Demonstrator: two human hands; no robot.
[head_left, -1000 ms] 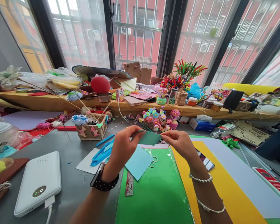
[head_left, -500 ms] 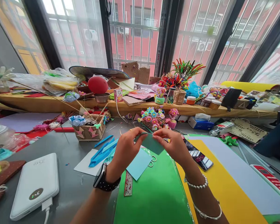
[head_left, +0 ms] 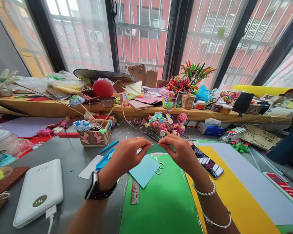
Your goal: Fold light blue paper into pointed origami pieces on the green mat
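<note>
My left hand (head_left: 127, 156) and my right hand (head_left: 182, 152) meet over the far edge of a green sheet (head_left: 161, 201), fingertips pinched together on a small teal piece of paper (head_left: 156, 149) that is mostly hidden between them. Just below my hands a light blue paper square (head_left: 144, 170) lies tilted on the green sheet, beside the scissors' handles (head_left: 160, 168) and a short ruler (head_left: 135, 191). A black watch sits on my left wrist and bead bracelets on my right.
A white power bank (head_left: 39, 191) lies front left. Blue paper strips (head_left: 104, 159), a small basket (head_left: 94, 135), paper flowers (head_left: 163, 125), a phone (head_left: 207, 164), yellow (head_left: 234, 201) and white sheets crowd the grey table. A cluttered wooden shelf (head_left: 136, 112) runs under the window.
My hands have drawn closer together and lowered, folding the teal paper so that little of it shows; before it was held wide open between them.
</note>
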